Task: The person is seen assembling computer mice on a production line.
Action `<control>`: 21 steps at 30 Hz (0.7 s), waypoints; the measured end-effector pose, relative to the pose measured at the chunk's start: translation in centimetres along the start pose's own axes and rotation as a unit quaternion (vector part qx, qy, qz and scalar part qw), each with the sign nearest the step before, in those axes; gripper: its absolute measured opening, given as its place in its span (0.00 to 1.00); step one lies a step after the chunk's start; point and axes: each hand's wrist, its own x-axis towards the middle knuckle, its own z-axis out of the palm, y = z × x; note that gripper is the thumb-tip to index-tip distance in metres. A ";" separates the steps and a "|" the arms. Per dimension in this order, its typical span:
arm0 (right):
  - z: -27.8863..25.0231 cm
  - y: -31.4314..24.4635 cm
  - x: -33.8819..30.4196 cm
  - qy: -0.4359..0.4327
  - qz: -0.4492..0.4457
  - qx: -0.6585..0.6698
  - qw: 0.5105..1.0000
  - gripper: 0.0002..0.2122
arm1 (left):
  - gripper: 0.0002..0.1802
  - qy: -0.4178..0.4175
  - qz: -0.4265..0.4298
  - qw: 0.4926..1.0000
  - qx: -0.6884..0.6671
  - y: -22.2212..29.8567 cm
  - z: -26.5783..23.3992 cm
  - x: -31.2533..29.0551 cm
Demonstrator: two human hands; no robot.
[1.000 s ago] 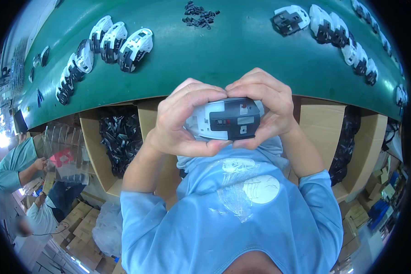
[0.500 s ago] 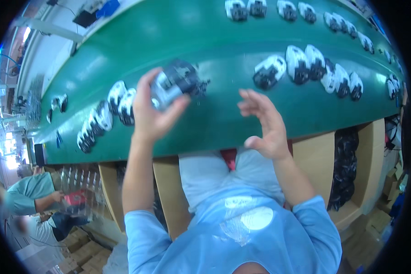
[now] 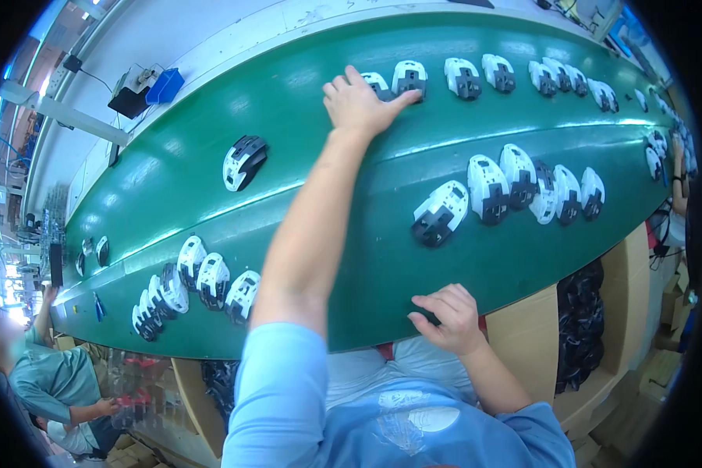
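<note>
My left hand [image 3: 359, 101] is stretched over the far row with fingers spread. It partly covers a white-and-black plastic shell [image 3: 377, 84], and its thumb reaches to a second such shell [image 3: 409, 78]; whether the fingers touch them I cannot tell. By the near edge of the green table [image 3: 351, 288], my right hand [image 3: 451, 318] hovers loosely curled, thumb apart, with nothing visible in it. A lone shell [image 3: 244, 164] lies left of my left forearm. Closest to my right hand is a tilted shell [image 3: 440, 213] at the end of a row.
Several shells [image 3: 212, 281] line the near left, others [image 3: 489, 189] the near right. A blue bin [image 3: 164, 86] stands beyond the far edge. Cardboard boxes [image 3: 522, 339] with black items stand below the table. A co-worker in a green top [image 3: 58, 382] is at the left.
My left hand has let go of the shell it held and moved to the far row. A lone shell now lies at the left. My right hand has drawn back to the near edge.
</note>
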 end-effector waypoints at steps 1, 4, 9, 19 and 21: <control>0.2 0.1 -0.2 0.001 -0.002 -0.004 1.000 0.11 | 0.64 0.008 -0.025 1.000 -0.012 0.8 1.0 0.2; 0.8 0.2 -0.5 0.049 0.011 0.047 0.998 0.10 | 0.56 0.028 -0.074 0.997 -0.011 -0.3 2.2 1.0; 0.8 -0.3 -0.4 0.036 0.011 0.038 0.999 0.10 | 0.44 -0.046 -0.003 0.985 -0.165 -5.9 -1.1 -1.2; -16.3 5.7 -10.0 0.407 0.306 -0.057 0.859 0.10 | 0.35 -0.289 -0.171 0.599 -0.727 -3.3 -10.9 -22.2; -20.8 12.4 -13.5 0.350 0.364 -0.140 0.852 0.12 | 0.36 -0.276 -0.241 0.551 -0.750 -5.9 -12.9 -25.3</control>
